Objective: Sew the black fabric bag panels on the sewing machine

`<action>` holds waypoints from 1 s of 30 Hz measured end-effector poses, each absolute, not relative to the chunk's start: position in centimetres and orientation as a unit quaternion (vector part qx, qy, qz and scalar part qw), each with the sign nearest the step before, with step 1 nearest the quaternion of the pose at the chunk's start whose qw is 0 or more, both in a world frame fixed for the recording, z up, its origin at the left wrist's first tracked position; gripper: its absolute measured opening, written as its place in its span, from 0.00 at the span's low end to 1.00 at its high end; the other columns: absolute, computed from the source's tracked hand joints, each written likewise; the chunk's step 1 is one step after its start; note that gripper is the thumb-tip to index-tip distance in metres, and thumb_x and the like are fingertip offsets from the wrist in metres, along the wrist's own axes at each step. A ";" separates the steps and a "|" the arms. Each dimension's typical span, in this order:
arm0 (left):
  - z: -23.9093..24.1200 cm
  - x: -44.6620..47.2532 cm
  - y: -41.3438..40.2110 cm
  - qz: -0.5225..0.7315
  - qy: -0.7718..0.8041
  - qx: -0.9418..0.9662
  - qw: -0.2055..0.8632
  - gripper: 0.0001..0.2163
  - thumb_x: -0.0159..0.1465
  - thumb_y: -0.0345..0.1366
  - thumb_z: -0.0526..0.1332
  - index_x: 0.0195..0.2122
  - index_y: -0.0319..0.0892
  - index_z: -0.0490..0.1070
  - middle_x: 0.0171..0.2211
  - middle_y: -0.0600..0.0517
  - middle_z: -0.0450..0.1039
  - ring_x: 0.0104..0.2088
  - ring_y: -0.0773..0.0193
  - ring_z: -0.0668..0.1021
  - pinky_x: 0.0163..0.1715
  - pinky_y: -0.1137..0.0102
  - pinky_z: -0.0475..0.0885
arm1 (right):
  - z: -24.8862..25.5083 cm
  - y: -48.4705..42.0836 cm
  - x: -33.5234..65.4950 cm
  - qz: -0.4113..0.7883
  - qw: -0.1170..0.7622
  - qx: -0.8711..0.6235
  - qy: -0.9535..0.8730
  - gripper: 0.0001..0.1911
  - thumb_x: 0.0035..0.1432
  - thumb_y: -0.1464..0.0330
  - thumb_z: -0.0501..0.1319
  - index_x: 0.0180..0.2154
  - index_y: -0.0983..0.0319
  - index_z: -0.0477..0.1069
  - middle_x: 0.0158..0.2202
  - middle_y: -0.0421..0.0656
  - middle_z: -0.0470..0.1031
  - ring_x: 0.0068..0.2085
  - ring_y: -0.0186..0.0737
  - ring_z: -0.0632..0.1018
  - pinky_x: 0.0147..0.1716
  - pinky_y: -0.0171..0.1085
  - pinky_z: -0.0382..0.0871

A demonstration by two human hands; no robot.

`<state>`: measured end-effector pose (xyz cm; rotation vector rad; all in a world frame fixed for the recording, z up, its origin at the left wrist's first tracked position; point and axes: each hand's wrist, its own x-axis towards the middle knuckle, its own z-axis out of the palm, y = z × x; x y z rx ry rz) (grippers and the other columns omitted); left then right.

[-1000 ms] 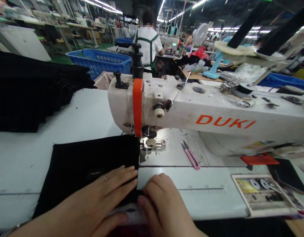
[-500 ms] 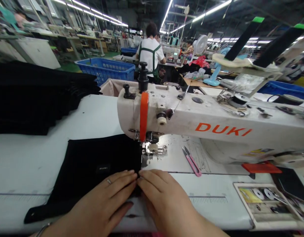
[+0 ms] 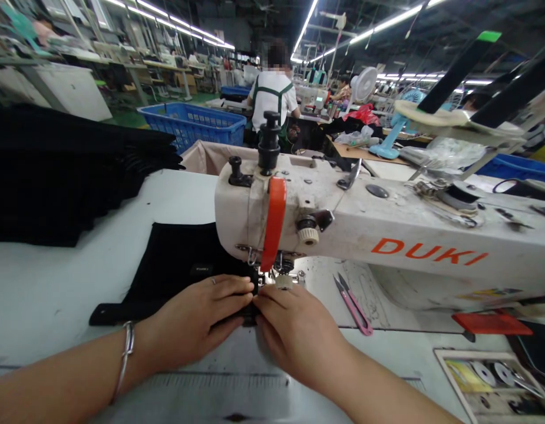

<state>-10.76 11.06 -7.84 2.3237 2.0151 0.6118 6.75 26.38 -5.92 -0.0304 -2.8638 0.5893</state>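
Observation:
A black fabric piece [image 3: 170, 259] with a small dark label [image 3: 201, 270] lies flat on the white table, its right edge at the needle area of the sewing machine [image 3: 334, 229]. My left hand [image 3: 188, 324] presses on its near right part, fingers together on top and thumb at the near edge. My right hand [image 3: 299, 330] is closed at the near right corner, fingertips nearly touching those of the left, just in front of the presser foot. The fabric under the fingertips is hidden. Pink-handled thread snips [image 3: 354, 306] lie on the machine bed right of my right hand.
A tall stack of black fabric [image 3: 69, 176] stands at the left. A tray of bobbins [image 3: 493, 383] sits at the right front. Behind the machine are a blue basket [image 3: 192, 123], thread cones [image 3: 458, 73] and a co-worker [image 3: 272, 97] seen from behind.
Both hands and the fabric have moved forward, away from me, towards and past the presser foot. The label is farther up the table. The view has shifted slightly, putting the machine lower and farther right.

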 end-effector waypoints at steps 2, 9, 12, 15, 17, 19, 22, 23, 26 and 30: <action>-7.8 -11.3 11.7 0.204 0.633 0.747 -0.007 0.14 0.71 0.32 0.57 0.56 0.42 0.71 0.57 0.47 0.74 0.57 0.57 0.76 0.60 0.61 0.73 | -6.2 26.6 6.4 0.191 0.118 -0.030 -0.974 0.12 0.66 0.73 0.56 0.48 0.65 0.75 0.46 0.50 0.75 0.48 0.51 0.73 0.50 0.50 0.73; -7.7 -12.6 13.3 0.198 0.626 0.754 0.002 0.11 0.72 0.34 0.57 0.53 0.42 0.73 0.51 0.46 0.76 0.53 0.56 0.77 0.58 0.60 0.73 | -7.3 26.9 6.0 0.163 0.122 -0.071 -0.976 0.16 0.66 0.72 0.57 0.54 0.63 0.73 0.44 0.50 0.75 0.43 0.52 0.73 0.42 0.49 0.73; -7.7 -13.8 13.3 0.195 0.619 0.760 0.007 0.12 0.72 0.33 0.57 0.55 0.44 0.73 0.54 0.47 0.75 0.56 0.57 0.74 0.62 0.59 0.69 | -7.4 27.1 6.3 0.182 0.160 -0.068 -0.968 0.13 0.66 0.72 0.58 0.51 0.64 0.74 0.44 0.51 0.75 0.42 0.51 0.73 0.41 0.47 0.72; -7.9 -15.6 13.1 0.201 0.605 0.771 0.005 0.14 0.72 0.35 0.59 0.57 0.49 0.74 0.58 0.50 0.73 0.60 0.56 0.72 0.64 0.56 0.66 | -7.0 27.7 6.7 0.198 0.208 -0.081 -0.954 0.09 0.67 0.73 0.57 0.43 0.64 0.75 0.41 0.50 0.75 0.42 0.49 0.72 0.41 0.45 0.70; -8.1 -16.5 13.1 0.210 0.598 0.773 0.006 0.12 0.72 0.36 0.59 0.54 0.49 0.76 0.56 0.51 0.75 0.57 0.57 0.74 0.62 0.58 0.69 | -6.7 28.1 6.8 0.179 0.218 -0.100 -0.954 0.09 0.68 0.73 0.55 0.38 0.65 0.74 0.38 0.49 0.74 0.42 0.49 0.72 0.41 0.45 0.69; -8.3 -16.7 13.0 0.227 0.599 0.768 0.011 0.10 0.73 0.36 0.58 0.51 0.48 0.77 0.51 0.51 0.78 0.52 0.61 0.78 0.58 0.62 0.72 | -6.7 28.4 6.9 0.146 0.200 -0.115 -0.962 0.10 0.68 0.72 0.55 0.35 0.64 0.73 0.34 0.48 0.74 0.40 0.49 0.71 0.39 0.45 0.68; -8.2 -15.4 12.9 0.262 0.621 0.738 0.034 0.09 0.73 0.36 0.58 0.46 0.47 0.79 0.46 0.52 0.81 0.47 0.62 0.80 0.54 0.64 0.75 | -7.0 28.4 6.9 0.119 0.174 -0.130 -0.969 0.12 0.67 0.68 0.59 0.31 0.63 0.72 0.28 0.46 0.73 0.35 0.48 0.71 0.37 0.45 0.67; -8.1 -14.6 12.9 0.274 0.632 0.724 0.035 0.09 0.72 0.35 0.58 0.44 0.46 0.79 0.45 0.53 0.81 0.46 0.62 0.81 0.53 0.64 0.76 | -7.1 28.3 6.8 0.127 0.178 -0.128 -0.967 0.11 0.67 0.67 0.60 0.31 0.62 0.72 0.28 0.46 0.73 0.35 0.48 0.72 0.37 0.45 0.67; -7.9 -12.5 12.8 0.284 0.662 0.693 0.011 0.09 0.72 0.33 0.56 0.44 0.44 0.77 0.44 0.54 0.81 0.44 0.62 0.81 0.51 0.66 0.78 | -7.5 28.1 6.6 0.192 0.208 -0.079 -0.956 0.04 0.65 0.70 0.62 0.39 0.63 0.75 0.39 0.48 0.78 0.42 0.48 0.74 0.41 0.44 0.70; -8.2 -11.2 12.9 0.290 0.667 0.686 -0.022 0.09 0.73 0.33 0.55 0.45 0.41 0.76 0.43 0.51 0.80 0.44 0.61 0.80 0.52 0.64 0.77 | -8.3 28.0 6.2 0.242 0.231 -0.022 -0.942 0.08 0.65 0.75 0.62 0.43 0.61 0.77 0.42 0.45 0.80 0.44 0.45 0.77 0.45 0.42 0.72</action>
